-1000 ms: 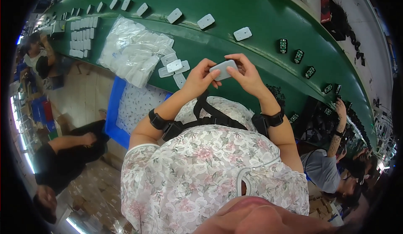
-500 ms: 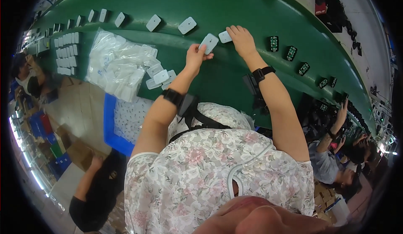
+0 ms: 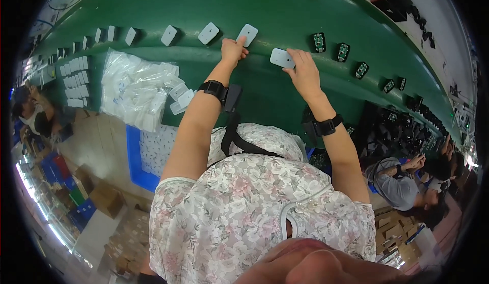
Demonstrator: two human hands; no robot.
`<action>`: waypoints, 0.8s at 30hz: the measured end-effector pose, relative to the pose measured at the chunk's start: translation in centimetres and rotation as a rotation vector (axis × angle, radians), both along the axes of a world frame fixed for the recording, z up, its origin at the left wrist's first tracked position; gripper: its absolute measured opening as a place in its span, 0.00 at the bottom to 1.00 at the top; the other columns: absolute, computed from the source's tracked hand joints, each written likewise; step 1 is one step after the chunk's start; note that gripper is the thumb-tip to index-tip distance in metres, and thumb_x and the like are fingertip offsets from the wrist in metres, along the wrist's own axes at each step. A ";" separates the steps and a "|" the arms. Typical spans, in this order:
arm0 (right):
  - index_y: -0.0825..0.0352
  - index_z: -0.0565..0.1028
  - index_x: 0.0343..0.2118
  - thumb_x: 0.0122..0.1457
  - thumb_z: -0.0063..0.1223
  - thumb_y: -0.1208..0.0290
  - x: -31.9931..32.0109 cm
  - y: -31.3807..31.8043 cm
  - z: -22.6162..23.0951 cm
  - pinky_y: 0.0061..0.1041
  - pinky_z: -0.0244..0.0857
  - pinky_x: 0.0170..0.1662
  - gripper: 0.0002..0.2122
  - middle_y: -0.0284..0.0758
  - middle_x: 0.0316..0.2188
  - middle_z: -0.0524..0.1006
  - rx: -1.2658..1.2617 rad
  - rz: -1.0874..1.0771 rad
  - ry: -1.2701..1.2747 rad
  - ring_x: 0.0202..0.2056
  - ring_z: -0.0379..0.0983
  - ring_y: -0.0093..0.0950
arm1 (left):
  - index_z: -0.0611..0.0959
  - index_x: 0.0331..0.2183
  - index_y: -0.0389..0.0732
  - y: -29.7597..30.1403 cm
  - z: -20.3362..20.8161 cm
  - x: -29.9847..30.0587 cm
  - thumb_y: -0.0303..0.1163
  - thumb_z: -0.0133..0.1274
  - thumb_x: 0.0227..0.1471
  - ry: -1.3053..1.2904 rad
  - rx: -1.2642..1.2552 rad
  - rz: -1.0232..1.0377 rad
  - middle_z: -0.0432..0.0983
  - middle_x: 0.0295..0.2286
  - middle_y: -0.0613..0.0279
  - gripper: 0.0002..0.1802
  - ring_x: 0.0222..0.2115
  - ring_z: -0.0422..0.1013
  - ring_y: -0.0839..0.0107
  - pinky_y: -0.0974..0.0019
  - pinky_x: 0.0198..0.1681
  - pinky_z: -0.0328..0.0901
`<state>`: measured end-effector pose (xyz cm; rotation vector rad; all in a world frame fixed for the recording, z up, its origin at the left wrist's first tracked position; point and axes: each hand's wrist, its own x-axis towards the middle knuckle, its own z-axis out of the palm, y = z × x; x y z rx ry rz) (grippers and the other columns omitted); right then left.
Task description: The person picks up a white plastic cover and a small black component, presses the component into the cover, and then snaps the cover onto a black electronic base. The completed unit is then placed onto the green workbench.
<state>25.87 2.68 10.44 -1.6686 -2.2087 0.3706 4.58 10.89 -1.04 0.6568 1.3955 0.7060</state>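
Note:
At the far side of the green work surface, my left hand [image 3: 233, 50] grips the near edge of a white rounded rectangular case [image 3: 248, 34], thumb on top. Nearer and to the right, another white rounded plate with small holes [image 3: 280, 57] is pinched by my right hand [image 3: 305, 75] at its right end; its underside is hidden. Left of my left hand, a similar white-topped case [image 3: 208, 33] lies in a line with several more. Right of my right hand lies a dark housing with a green circuit board [image 3: 319, 42], one of several in a row.
A clear plastic bag of white parts [image 3: 135, 88] lies on the left, with loose translucent pieces [image 3: 179, 96] beside it. Stacked white pieces [image 3: 75, 80] stand farther left. Below the edge is a blue bin [image 3: 133, 156]. Other people [image 3: 400, 182] sit at the right and left.
My left hand has moved its white case away from me, into line with the others. My right hand has come nearer with its white plate. Rows of cases and boards appear farther left.

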 end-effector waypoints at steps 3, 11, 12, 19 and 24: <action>0.66 0.69 0.46 0.40 0.63 0.75 -1.1 -1.1 1.6 0.33 0.65 0.45 0.26 0.37 0.40 0.72 0.030 -0.015 0.060 0.43 0.67 0.37 | 0.69 0.37 0.28 -0.1 -2.2 -0.5 0.43 0.54 0.52 0.568 0.199 0.070 0.73 0.17 0.57 0.25 0.09 0.63 0.74 0.71 0.11 0.57; 0.67 0.69 0.46 0.38 0.62 0.76 -1.6 -4.1 4.3 0.33 0.65 0.45 0.27 0.37 0.41 0.71 0.101 0.013 0.028 0.44 0.67 0.37 | 0.64 0.53 0.33 -9.2 13.2 2.0 0.32 0.44 0.59 -0.428 0.172 -0.342 0.73 0.39 0.52 0.22 0.36 0.75 0.62 0.67 0.39 0.72; 0.67 0.69 0.46 0.37 0.62 0.76 -1.7 -4.5 4.5 0.33 0.65 0.45 0.27 0.38 0.41 0.71 0.121 0.055 0.008 0.44 0.67 0.37 | 0.64 0.53 0.33 -9.5 13.2 2.0 0.32 0.44 0.59 -0.430 0.177 -0.360 0.73 0.39 0.52 0.22 0.36 0.75 0.62 0.67 0.39 0.72; 0.68 0.68 0.49 0.39 0.62 0.76 -1.0 -7.2 6.1 0.32 0.65 0.47 0.29 0.39 0.45 0.71 0.145 0.059 0.115 0.46 0.67 0.37 | 0.68 0.49 0.29 -11.2 14.8 1.8 0.24 0.47 0.56 -0.415 0.223 -0.329 0.73 0.39 0.50 0.18 0.36 0.75 0.63 0.66 0.40 0.72; 0.66 0.69 0.50 0.48 0.60 0.72 -0.5 -9.0 6.8 0.29 0.63 0.51 0.24 0.38 0.50 0.69 0.035 0.023 0.511 0.50 0.66 0.34 | 0.70 0.46 0.30 -12.3 15.3 1.6 0.23 0.48 0.55 -0.417 0.344 -0.334 0.74 0.38 0.50 0.16 0.37 0.74 0.66 0.67 0.41 0.72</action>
